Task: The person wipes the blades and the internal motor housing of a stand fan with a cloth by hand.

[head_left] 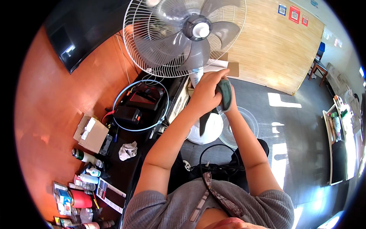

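Observation:
My left hand (207, 89) and my right hand (231, 100) are together around a dark green cloth (225, 91), both with fingers closed; my right hand is partly hidden behind the cloth and left hand. A dark strip (204, 122) hangs below my left hand. Just above my hands stands a fan (200, 30) with grey blades and a wire front grille. Below them on the floor sit a round white object (202, 133), mostly behind the strip and arm, and a clear round grille-like piece (248, 122).
A dark bench (133, 160) at my left holds a blue hoop (115, 103), cases, cardboard, bottles and a crumpled rag (127, 150). A black screen (76, 26) is on the orange wall. A wooden partition (274, 49), a chair (319, 66) and a rack (337, 141) stand right.

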A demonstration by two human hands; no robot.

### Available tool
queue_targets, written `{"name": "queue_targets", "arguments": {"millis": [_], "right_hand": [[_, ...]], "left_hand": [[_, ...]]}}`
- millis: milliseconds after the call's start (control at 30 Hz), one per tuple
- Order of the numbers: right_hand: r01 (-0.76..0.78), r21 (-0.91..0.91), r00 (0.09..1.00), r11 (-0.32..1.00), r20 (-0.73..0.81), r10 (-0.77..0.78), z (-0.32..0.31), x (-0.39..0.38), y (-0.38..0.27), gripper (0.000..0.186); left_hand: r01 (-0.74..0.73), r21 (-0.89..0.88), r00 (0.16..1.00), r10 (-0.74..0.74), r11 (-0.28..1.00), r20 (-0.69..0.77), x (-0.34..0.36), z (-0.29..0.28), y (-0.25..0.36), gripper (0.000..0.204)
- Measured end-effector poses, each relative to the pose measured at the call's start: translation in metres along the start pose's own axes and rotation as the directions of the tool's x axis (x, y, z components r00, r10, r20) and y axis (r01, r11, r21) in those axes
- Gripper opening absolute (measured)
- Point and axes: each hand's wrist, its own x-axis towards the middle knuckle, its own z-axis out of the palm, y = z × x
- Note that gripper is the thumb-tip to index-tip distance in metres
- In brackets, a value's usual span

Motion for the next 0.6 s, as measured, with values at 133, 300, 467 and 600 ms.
{"name": "queue_targets", "arguments": {"millis": [133, 300, 467, 600], "right_hand": [[-0.376, 0.74, 0.806, 0.557, -0.035, 0.591, -0.029, -0.006, 0.038, 0.024], [-0.415, 0.909, 0.615, 0.037, 0.25, 0.748, -0.057, -0.008, 0.055, 0.037], [-0.38, 0.924, 0.582, -0.045, 0.277, 0.765, -0.067, -0.011, 0.051, 0.037], [-0.364, 0.931, 0.615, -0.041, 0.273, 0.74, -0.075, -0.017, 0.063, 0.032]], "left_hand": [[0.045, 0.128, 0.994, -0.031, 0.991, -0.109, -0.001, -0.004, -0.018, 0.061], [0.321, 0.084, 0.93, -0.297, 0.943, -0.217, 0.007, -0.003, -0.065, 0.061], [0.326, 0.15, 0.923, -0.279, 0.934, -0.264, 0.011, 0.003, -0.092, 0.065], [0.371, 0.198, 0.906, -0.306, 0.907, -0.293, 0.01, -0.005, -0.095, 0.065]]}}
